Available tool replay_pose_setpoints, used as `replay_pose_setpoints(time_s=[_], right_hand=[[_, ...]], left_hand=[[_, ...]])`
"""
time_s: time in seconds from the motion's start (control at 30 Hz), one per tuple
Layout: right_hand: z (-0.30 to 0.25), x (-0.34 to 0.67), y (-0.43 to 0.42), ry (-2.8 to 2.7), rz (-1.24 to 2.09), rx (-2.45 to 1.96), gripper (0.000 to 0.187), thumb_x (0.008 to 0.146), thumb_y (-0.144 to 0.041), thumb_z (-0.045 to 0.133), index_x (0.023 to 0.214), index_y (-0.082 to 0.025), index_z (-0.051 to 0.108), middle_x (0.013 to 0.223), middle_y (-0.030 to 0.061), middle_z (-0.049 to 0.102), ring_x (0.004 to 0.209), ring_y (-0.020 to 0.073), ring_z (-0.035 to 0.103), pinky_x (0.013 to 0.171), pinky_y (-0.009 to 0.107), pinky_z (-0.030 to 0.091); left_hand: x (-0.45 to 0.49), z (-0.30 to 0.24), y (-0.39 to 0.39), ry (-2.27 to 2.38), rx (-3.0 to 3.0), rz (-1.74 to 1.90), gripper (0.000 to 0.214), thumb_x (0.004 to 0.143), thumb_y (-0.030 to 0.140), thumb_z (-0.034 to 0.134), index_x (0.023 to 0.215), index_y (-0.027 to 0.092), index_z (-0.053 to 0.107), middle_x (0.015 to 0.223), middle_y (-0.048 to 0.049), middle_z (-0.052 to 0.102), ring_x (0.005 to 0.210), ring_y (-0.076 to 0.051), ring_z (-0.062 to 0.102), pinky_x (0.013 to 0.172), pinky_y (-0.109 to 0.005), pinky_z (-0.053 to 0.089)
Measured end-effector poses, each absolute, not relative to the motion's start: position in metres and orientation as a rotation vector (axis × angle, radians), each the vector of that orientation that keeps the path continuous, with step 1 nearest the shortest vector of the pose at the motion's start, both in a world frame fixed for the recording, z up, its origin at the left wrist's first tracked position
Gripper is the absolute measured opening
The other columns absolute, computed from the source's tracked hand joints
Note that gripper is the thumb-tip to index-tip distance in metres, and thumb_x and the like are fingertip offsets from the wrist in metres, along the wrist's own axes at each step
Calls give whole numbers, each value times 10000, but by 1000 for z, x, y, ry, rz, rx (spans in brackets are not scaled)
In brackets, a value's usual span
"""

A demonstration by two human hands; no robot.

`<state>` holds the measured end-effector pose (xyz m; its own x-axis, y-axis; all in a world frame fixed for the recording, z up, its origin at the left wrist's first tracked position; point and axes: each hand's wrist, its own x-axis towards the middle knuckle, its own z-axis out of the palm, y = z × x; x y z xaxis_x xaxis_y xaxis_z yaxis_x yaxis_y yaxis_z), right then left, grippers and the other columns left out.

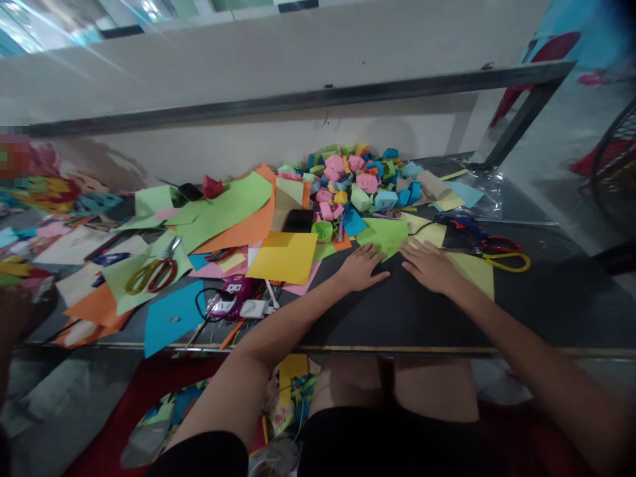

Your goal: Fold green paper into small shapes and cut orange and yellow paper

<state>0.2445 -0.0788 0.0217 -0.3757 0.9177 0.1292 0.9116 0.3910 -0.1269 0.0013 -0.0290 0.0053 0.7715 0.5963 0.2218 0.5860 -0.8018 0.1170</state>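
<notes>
A bright green sheet of paper (382,232) lies on the dark table in front of me, one corner pointing my way. My left hand (364,267) rests palm down at its lower left edge, fingers stretched out and thumb apart. On the other side, my right hand (428,265) lies flat with fingers spread, its tips at the sheet's right edge. Neither hand grips anything that I can see. Under and beside my right hand is pale yellow paper (472,270). Yellow-and-red-handled scissors (507,255) and a dark blue glue gun (460,225) lie just beyond it.
A heap of small folded paper pieces (368,183) stands against the wall. Leftward lie a yellow sheet (283,257), a purple power strip (236,296), another pair of scissors (154,273) and a blue sheet (171,315). Another person's hand (17,311) shows at the left edge.
</notes>
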Motion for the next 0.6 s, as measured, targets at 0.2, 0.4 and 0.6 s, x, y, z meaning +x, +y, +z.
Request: replay_pose_setpoints(time_s=[0.2, 0.4, 0.6], right_hand=[[25, 203, -47, -2452, 128, -1513, 471, 1042, -309, 364, 1340, -132, 683, 1325, 170, 713, 1247, 310, 664, 1056, 490, 528], [10, 220, -17, -2423, 225, -1256, 358, 1029, -375, 473, 1203, -227, 749, 1232, 96, 763, 1183, 278, 673, 1078, 502, 487], [10, 222, -25, -2387, 208, -1338, 388, 1027, -368, 470, 1281, -227, 728, 1229, 126, 728, 1166, 311, 629, 1041, 507, 482]], left_hand=[[0, 11, -30, 1142, 2864, 415, 612, 1002, 486, 536, 1452, 72, 513, 1293, -227, 701, 1273, -338, 642, 1044, -473, 528], [-5, 5, -14, 1092, 2813, 538, 436, 1022, 406, 493, 1328, 135, 647, 1316, -158, 715, 1228, -293, 656, 1039, -446, 524], [-7, 4, -10, 1035, 2791, 526, 398, 1036, 342, 470, 1321, 151, 671, 1375, -127, 692, 1248, -289, 645, 1056, -467, 526]])
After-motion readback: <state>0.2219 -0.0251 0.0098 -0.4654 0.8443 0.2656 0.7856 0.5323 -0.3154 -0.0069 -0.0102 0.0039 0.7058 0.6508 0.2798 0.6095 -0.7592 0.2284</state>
